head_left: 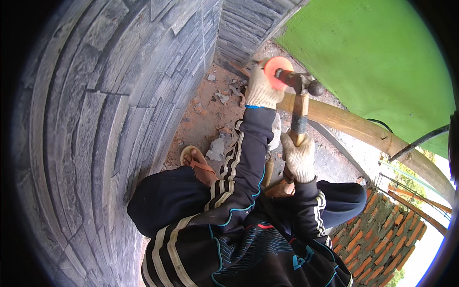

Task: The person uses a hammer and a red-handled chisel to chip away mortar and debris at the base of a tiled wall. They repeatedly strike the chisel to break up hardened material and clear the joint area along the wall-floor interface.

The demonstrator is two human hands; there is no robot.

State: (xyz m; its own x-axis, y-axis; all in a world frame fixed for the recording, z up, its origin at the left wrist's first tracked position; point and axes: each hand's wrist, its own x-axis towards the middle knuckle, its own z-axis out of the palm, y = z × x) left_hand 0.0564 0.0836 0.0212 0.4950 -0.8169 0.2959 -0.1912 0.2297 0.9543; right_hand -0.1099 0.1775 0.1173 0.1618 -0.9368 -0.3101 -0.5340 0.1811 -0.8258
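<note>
Left hand (260,88): glove covers it entirely; the shaft of the orange-collared tool (278,71) it grips is hidden inside the fist. Right hand (298,157): gloved, closed over the lower hammer handle (300,119), so the handle's end is not visible. Bamboo pole (363,129) passes behind both hands. Sandal (198,165) partly covered by the dark trouser knee. Brick wall (382,234) cut by the lens rim.

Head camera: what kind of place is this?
Probably a building site outdoors: a grey stone-clad wall, a stack of red bricks, and stone chips on bare dirt ground below gloved hands holding a hammer.
</note>
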